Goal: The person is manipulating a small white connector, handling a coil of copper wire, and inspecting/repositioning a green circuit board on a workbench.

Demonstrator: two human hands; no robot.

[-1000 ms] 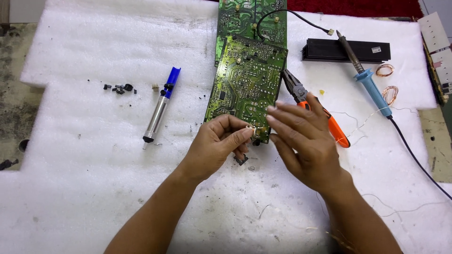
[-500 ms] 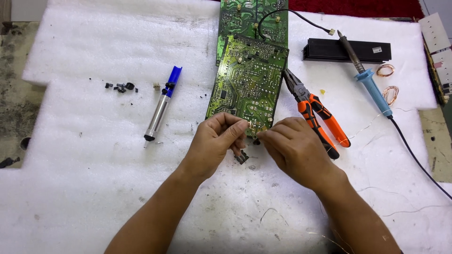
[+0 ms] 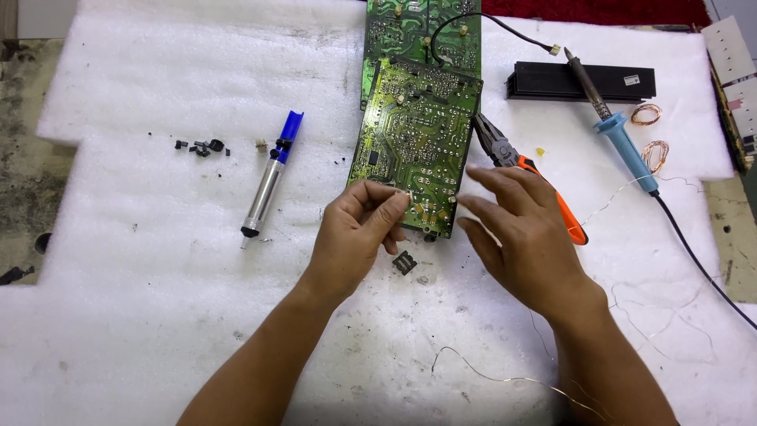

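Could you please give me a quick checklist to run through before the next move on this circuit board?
1. Left hand has a pinch at the near edge of the circuit board: ok; what the fingers hold is too small to tell.
2. Right hand free: ok, open, hovering beside the board.
3. Pliers within reach: ok, partly under the right hand.
4. Soldering iron parked off the board: ok, lying on the foam; whether it is hot: cannot tell.
5. Desoldering pump at hand: ok, left of the board.
6. Loose black part accounted for: ok, on the foam below the board.
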